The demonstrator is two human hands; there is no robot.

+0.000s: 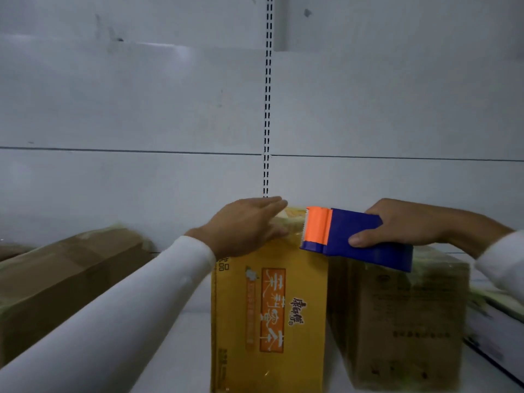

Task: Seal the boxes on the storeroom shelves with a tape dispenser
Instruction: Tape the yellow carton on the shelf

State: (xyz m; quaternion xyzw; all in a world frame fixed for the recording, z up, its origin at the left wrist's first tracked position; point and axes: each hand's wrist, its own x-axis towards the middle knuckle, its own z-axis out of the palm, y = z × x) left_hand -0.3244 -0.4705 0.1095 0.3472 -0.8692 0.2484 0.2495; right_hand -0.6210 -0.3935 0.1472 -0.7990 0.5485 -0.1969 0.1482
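Head view: the yellow box [269,316] stands on the white shelf [175,350], its long axis running from the person toward the back wall [141,95]. The left hand [243,225] lies on the box's far end, fingers straight and pressing flat, gripping nothing. The right hand [402,224] is wrapped round the blue body of the tape dispenser [354,236], thumb on the near face. The dispenser sits just to the right of the left hand, at the box's far right corner; its orange head and toothed blade point left, toward the left hand's fingertips. So the far end of the box lies directly left of the blade and touching or very nearly so; motion blur there makes contact hard to judge. The right hand is the nearer one to the seam's start. The next stroke probably has to come back along the long axis toward the person, with the left hand holding the flaps down.

Count: one dispenser, two hands, four boxes in sight, namely the yellow box, a brown box [402,316] touching its right side, another brown box [65,279] well apart on the left, and the edge of a white box [493,330] at far right, only partly in view.
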